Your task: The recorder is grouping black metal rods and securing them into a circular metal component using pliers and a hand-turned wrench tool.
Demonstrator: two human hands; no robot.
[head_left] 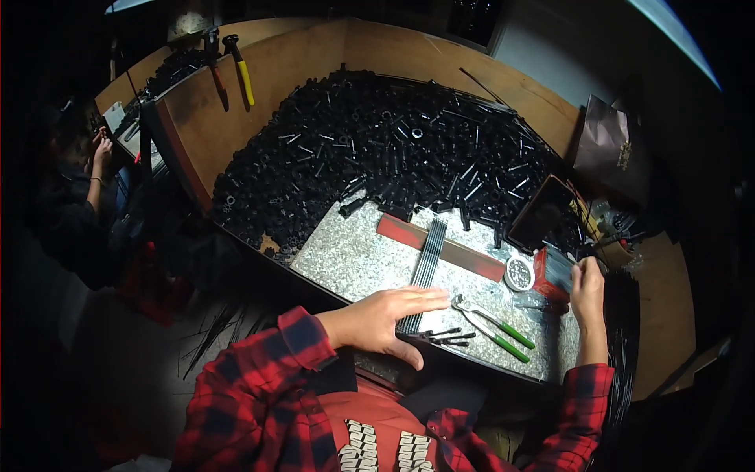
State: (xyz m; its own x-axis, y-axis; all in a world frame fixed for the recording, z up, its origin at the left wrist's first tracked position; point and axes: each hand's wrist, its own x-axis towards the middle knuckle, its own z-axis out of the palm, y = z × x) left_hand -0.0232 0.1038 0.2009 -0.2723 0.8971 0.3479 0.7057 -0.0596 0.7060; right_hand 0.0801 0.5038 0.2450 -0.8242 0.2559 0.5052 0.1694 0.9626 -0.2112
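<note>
My left hand (385, 316) is stretched out flat, its fingers together and thumb apart, across the near end of a row of thin dark rods (429, 256). The rods lie side by side over a long red-brown bar (472, 259). My right hand (587, 293) is curled closed beside a red block (551, 289) at the right; what it holds, if anything, is hidden. Between the hands lie pincers with green handles (503, 334). A few short black pieces (450, 338) rest at the near edge, below the left hand's fingertips. A round white dish (519, 274) of small bits stands by the red block.
A large heap of black tubular parts (377, 149) fills the back, inside wooden walls (291, 59). Yellow-handled pliers (242, 75) hang on the left wall. A dark phone-like slab (541, 211) leans at the right, before a bag (609, 145). Another person (86, 173) works at far left.
</note>
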